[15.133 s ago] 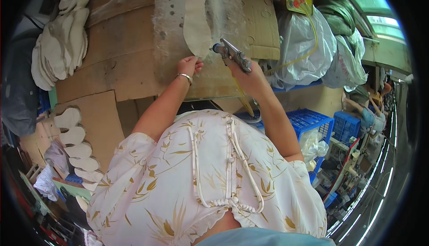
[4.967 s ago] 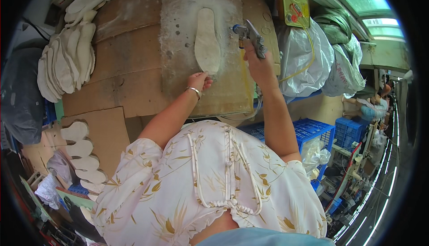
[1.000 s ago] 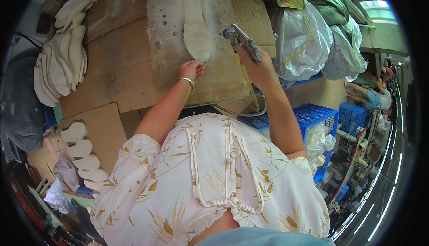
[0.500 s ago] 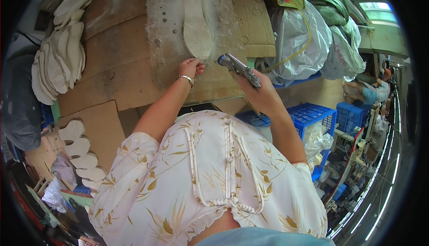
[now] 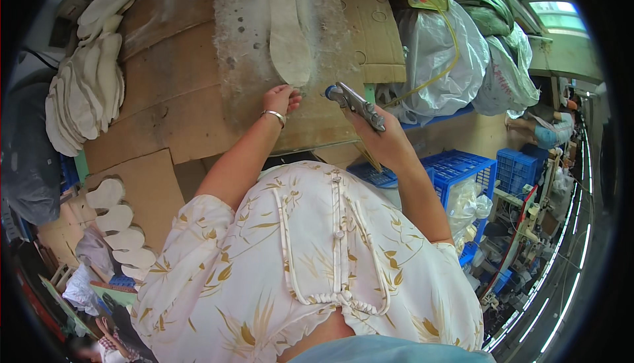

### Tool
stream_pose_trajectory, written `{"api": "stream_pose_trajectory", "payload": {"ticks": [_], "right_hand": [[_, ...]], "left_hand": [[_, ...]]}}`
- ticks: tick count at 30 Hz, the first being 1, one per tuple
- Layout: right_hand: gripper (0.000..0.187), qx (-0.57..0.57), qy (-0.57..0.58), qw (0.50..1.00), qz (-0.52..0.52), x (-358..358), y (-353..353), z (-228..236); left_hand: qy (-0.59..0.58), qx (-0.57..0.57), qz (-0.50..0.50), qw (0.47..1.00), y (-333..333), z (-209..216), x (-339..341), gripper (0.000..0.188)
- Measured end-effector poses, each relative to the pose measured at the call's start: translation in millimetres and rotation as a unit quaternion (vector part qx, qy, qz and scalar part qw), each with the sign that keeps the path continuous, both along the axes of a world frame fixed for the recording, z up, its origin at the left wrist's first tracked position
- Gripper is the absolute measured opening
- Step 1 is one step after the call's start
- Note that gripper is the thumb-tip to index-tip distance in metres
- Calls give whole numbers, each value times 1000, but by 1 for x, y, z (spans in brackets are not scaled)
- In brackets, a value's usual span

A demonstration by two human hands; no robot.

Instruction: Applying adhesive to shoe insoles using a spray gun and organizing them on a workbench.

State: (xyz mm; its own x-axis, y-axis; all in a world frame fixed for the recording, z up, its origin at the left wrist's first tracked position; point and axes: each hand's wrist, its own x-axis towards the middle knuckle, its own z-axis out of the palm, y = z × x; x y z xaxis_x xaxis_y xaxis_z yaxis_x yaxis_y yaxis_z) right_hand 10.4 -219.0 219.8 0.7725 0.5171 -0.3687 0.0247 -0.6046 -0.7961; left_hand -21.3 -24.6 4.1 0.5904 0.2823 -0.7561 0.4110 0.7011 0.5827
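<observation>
A cream shoe insole lies flat on a whitish, crusted sheet over the brown cardboard work surface. At the insole's near end is my left hand, with a bracelet on its wrist. Its fingers are curled together close to the insole's edge; whether they grip that edge is hidden. My right hand is wrapped round a silver spray gun with a blue ring near its nozzle. The nozzle end points up and left, toward the near end of the insole, a short way from it.
Stacked insoles lie on the left, with more insoles in an overlapping row on lower cardboard. A yellow hose loops past white plastic bags at right. Blue crates stand below, near my right arm.
The spray gun has shifted slightly right with my right hand. My left hand keeps its place beside the insole. Another person's arm has come into view at the lower left.
</observation>
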Motion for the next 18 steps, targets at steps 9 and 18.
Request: {"api": "stream_pose_trajectory", "payload": {"ticks": [9,18], "right_hand": [[27,-19,-55,998,-19,11,1,7],[23,71,-136,987,-37,24,19,15]], "left_hand": [[9,8,-6,1000,-2,-1,0,17],[13,26,4,1000,2,18,8,14]]}}
